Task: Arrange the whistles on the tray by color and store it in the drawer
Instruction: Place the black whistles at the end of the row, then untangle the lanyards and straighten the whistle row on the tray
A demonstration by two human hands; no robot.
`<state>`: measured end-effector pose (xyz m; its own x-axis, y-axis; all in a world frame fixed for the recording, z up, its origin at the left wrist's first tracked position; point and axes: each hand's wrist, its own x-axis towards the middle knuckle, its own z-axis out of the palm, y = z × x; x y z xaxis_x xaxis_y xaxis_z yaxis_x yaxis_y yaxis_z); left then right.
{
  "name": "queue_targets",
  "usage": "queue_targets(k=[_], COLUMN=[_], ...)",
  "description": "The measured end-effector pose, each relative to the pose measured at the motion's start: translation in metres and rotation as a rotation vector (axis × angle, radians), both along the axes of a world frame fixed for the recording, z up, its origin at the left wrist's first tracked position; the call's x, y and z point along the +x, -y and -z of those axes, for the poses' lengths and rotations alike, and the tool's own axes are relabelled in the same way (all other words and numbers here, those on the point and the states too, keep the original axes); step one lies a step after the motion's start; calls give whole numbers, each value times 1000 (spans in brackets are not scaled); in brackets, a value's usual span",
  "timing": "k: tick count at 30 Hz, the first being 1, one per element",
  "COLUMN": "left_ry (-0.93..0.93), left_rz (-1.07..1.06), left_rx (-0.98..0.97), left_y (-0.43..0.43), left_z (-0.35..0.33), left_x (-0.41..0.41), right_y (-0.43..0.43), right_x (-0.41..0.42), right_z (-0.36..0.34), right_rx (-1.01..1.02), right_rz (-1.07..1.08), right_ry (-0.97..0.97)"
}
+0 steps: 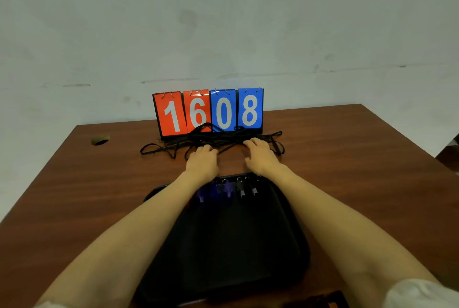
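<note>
Two hands mid-frame: left hand (202, 162) and right hand (260, 156) are laid on cords (159, 149); whether grasped cannot be told.

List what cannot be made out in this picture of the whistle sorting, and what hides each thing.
Whistles on the tray, head view: the left forearm covers some; count and colours unclear.
Cords, head view: whether left grip or right grip pinches them; knuckles hide fingertips.
Dark object, head view: cut off by bottom edge.
Drawer: outside the frame.

Forearms bare; white right sleeve (422, 294), white left sleeve (46, 304) near elbows.
</note>
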<state>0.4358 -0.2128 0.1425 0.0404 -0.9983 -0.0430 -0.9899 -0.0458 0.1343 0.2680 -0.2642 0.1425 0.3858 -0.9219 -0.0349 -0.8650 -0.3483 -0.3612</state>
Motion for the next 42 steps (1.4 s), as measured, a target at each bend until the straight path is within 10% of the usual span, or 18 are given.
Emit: queue_targets(k=[14, 28, 34, 42], left_ry=[-80, -66, -414, -956], left_rz=[-40, -66, -102, -40], left_rx=[151, 156, -127, -408], left_y=[48, -15, -44, -58], left_z=[46, 12, -57, -160], left_x=[46, 55, 28, -20], right_y=[77, 12, -19, -83], right_x=[53, 43, 53, 40], right_z=[35, -8, -116, -233], right_rx=[230, -115, 16, -105], right_rz=[-24, 114, 100, -210], right_ry=[65, 209, 692, 848])
